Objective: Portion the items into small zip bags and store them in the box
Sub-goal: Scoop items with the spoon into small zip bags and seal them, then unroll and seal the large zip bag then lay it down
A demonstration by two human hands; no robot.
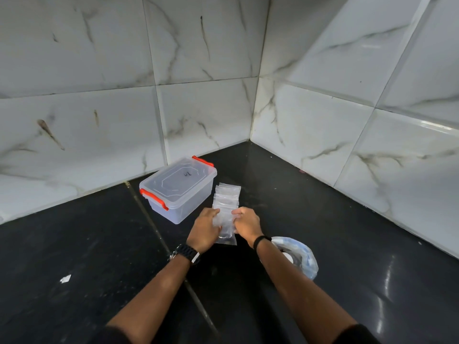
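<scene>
Setting: a tiled corner of a home, probably a kitchen counter or a floor; which one is not showing clearly. Glossy white marble-look wall tiles (203,115) with grey veins are meeting at a corner. A polished black stone surface (74,244), jointed with a pale seam, is reflecting light. A household plastic storage box (177,189) is sitting there.

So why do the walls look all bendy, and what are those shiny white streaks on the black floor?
Head view: the wide-angle lens curves the wall tiles near the edges; the streaks are light glaring off the glossy floor; the clear zip bag between the left hand and right hand looks soft and hazy.
</scene>
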